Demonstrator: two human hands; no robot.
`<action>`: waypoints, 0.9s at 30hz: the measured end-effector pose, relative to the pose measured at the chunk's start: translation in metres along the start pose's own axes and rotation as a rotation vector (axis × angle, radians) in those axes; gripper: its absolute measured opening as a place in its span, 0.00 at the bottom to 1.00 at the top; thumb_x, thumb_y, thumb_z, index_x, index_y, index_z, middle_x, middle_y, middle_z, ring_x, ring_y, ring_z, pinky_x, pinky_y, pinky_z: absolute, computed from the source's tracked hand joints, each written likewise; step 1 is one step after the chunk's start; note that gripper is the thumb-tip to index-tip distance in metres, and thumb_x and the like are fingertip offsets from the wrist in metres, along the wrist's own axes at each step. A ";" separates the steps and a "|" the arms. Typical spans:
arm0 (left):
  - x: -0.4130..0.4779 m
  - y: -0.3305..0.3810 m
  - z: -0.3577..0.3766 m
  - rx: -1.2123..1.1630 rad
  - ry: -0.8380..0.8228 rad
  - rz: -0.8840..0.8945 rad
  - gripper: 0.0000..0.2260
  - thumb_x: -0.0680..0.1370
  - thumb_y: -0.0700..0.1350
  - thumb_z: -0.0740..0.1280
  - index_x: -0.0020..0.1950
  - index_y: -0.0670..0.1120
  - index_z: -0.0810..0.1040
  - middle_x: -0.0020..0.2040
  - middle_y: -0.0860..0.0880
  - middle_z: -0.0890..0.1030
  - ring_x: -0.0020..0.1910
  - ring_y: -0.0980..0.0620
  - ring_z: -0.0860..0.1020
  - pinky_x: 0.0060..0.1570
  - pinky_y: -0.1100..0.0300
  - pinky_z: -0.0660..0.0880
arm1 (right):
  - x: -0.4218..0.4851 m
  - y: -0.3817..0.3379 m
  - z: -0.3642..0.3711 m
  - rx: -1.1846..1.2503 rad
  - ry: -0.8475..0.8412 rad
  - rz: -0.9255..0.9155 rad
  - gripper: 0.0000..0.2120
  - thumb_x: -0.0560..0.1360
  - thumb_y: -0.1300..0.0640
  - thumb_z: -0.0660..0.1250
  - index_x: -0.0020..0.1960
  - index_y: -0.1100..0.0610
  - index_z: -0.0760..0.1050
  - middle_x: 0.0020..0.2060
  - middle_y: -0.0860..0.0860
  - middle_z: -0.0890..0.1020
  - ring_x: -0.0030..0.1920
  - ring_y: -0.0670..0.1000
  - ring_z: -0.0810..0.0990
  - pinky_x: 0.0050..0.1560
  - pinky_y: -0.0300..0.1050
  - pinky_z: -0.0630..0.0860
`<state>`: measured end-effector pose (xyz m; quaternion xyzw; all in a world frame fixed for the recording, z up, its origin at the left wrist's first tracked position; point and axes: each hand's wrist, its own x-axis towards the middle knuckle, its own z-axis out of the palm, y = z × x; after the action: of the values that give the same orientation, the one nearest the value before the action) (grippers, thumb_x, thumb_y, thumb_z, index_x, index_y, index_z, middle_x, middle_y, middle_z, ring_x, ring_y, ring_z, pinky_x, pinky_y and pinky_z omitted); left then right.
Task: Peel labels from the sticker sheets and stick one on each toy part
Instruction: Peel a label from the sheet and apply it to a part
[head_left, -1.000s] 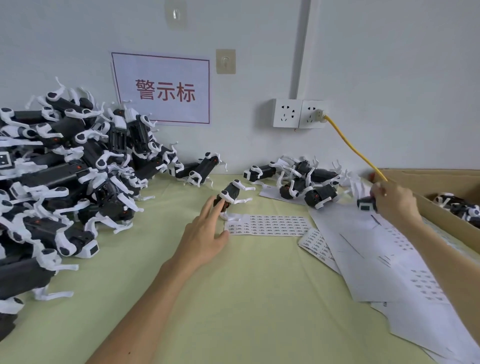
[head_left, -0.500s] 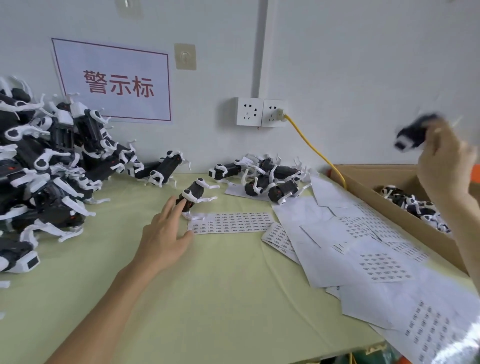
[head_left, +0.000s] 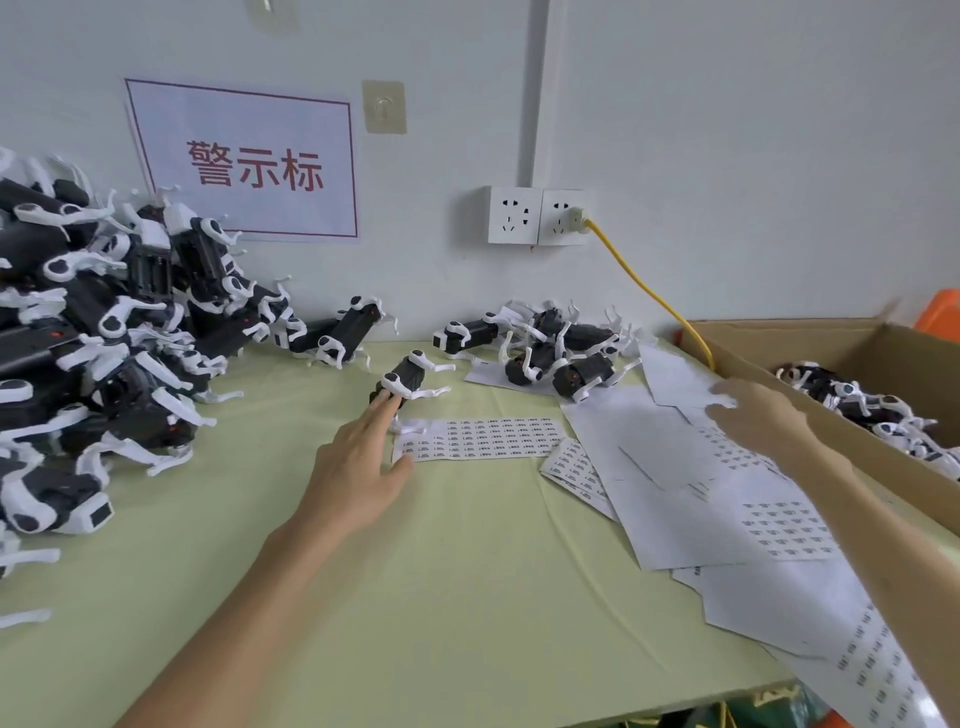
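A small sticker sheet (head_left: 480, 439) printed with rows of labels lies flat at mid-table. My left hand (head_left: 358, 467) rests at its left end, fingers straight, fingertips touching a single black-and-white toy part (head_left: 408, 378). My right hand (head_left: 756, 418) hovers empty with relaxed fingers over a spread of white backing sheets (head_left: 675, 499), beside the cardboard box (head_left: 810, 410). More toy parts (head_left: 558, 351) lie in a small cluster near the wall.
A big heap of black-and-white toy parts (head_left: 98, 353) fills the left side. The box at right holds several toy parts (head_left: 872, 410). A yellow cable (head_left: 649, 296) runs from the wall socket (head_left: 535, 215) to behind the box. The table edge is at bottom right.
My right hand held a toy part, lifted it toward the box, and now is back over the sheets empty. My left hand has stayed by the sticker sheet.
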<state>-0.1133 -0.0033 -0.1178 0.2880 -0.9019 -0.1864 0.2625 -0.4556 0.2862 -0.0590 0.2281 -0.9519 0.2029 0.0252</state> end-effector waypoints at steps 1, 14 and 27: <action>0.000 -0.001 0.000 -0.004 -0.020 -0.020 0.31 0.81 0.47 0.66 0.82 0.54 0.57 0.78 0.53 0.67 0.74 0.46 0.68 0.67 0.47 0.67 | -0.003 -0.018 0.005 0.070 -0.018 -0.058 0.18 0.82 0.52 0.65 0.71 0.51 0.74 0.68 0.55 0.78 0.66 0.59 0.76 0.65 0.54 0.72; 0.000 -0.001 -0.008 0.086 0.053 -0.215 0.23 0.82 0.48 0.64 0.77 0.51 0.67 0.74 0.53 0.73 0.73 0.47 0.69 0.67 0.48 0.62 | -0.069 -0.253 0.105 0.428 -0.337 -0.548 0.30 0.77 0.44 0.72 0.75 0.53 0.68 0.69 0.54 0.74 0.65 0.54 0.76 0.59 0.46 0.73; 0.005 0.007 -0.016 -0.428 0.134 -0.307 0.11 0.84 0.47 0.61 0.61 0.48 0.81 0.59 0.50 0.83 0.59 0.48 0.79 0.54 0.57 0.71 | -0.084 -0.269 0.107 1.157 -0.333 -0.264 0.10 0.83 0.53 0.64 0.44 0.54 0.77 0.49 0.53 0.83 0.59 0.58 0.82 0.58 0.54 0.78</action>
<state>-0.1108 -0.0043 -0.1000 0.3711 -0.7685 -0.3908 0.3448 -0.2561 0.0609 -0.0683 0.3493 -0.6425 0.6432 -0.2268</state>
